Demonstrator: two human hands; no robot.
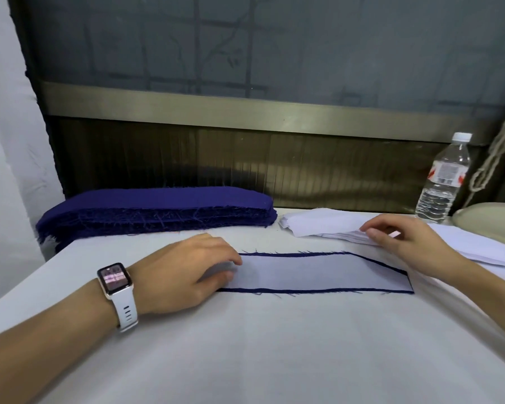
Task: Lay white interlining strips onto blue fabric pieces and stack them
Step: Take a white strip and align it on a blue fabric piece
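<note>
A table (274, 345) under a smooth white cloth fills the lower view. Behind it, at twelve o'clock, runs a dark ribbed panel (187, 158) capped by a dull brass-coloured rail (245, 106). Above the rail is a grey frosted pane (274, 45) with a faint lattice. At nine o'clock stands a pale surface (6, 141); wall or curtain, I cannot tell.

At ten o'clock, by the table's far edge, lies a thick stack (158, 211) of deep blue fabric. It is long with rounded ends, and its cut edges are frayed and hairy. At two o'clock a pile (318, 223) of thin, papery white strips lies loosely fanned and trails toward three o'clock.

In the middle one blue piece (303, 291) lies flat, long, its right end cut on a slant. A white strip (318, 272) lies on it and covers all but a narrow blue rim with stray threads.

The left hand (187, 275) rests palm down on the strip's left end, fingers loosely bent, gripping nothing. Its wrist carries a watch (115, 279) with a white strap and a lit square face. The right hand (405, 243) sits on the pile with its fingers bent over the near edge and the thumb against it. Whether it pinches a strip, I cannot tell.

A clear ribbed plastic bottle (443, 182) with a white cap stands upright beyond the pile. Beside it, toward three o'clock, hangs a twisted pale cord (496, 153), and below that sits a rounded beige object (487, 220), cut off by the frame.
</note>
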